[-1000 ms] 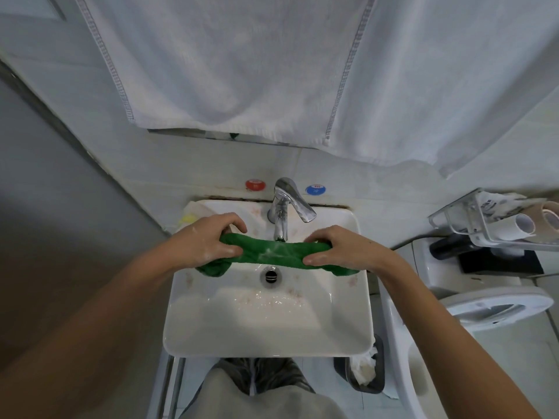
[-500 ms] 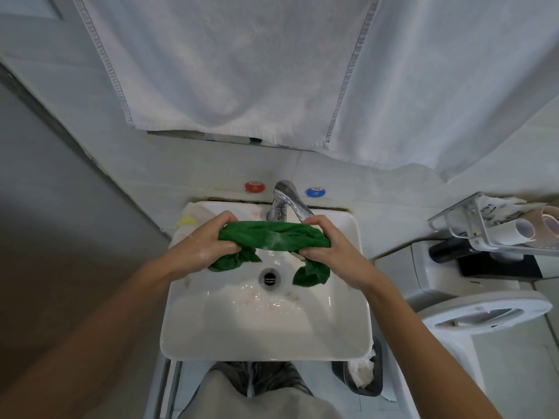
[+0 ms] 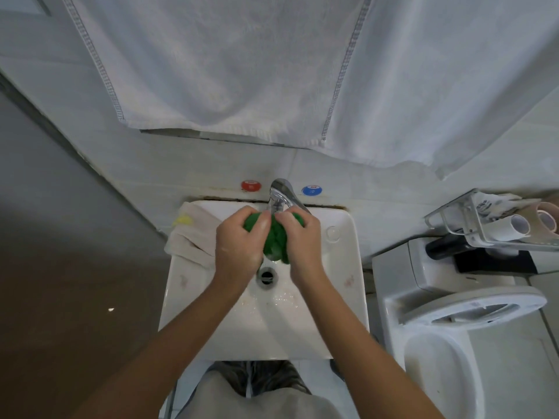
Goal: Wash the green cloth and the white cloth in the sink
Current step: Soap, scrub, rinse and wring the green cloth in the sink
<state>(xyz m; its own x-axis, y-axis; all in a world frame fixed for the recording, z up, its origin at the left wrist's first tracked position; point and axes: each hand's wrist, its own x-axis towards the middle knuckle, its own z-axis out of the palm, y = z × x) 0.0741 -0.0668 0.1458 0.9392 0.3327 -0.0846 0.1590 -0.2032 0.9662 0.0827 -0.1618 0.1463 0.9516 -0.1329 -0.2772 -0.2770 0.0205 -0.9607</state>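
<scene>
Left hand and right hand both clenched round bunched green cloth over sink, under tap. Cloth mostly hidden by fingers. White cloth draped on sink's left rim, partly behind left hand. Water flow hard to make out.

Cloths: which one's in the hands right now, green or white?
The green cloth, bunched between the left hand and right hand under the faucet. The white cloth lies untouched on the sink's left rim.
</scene>
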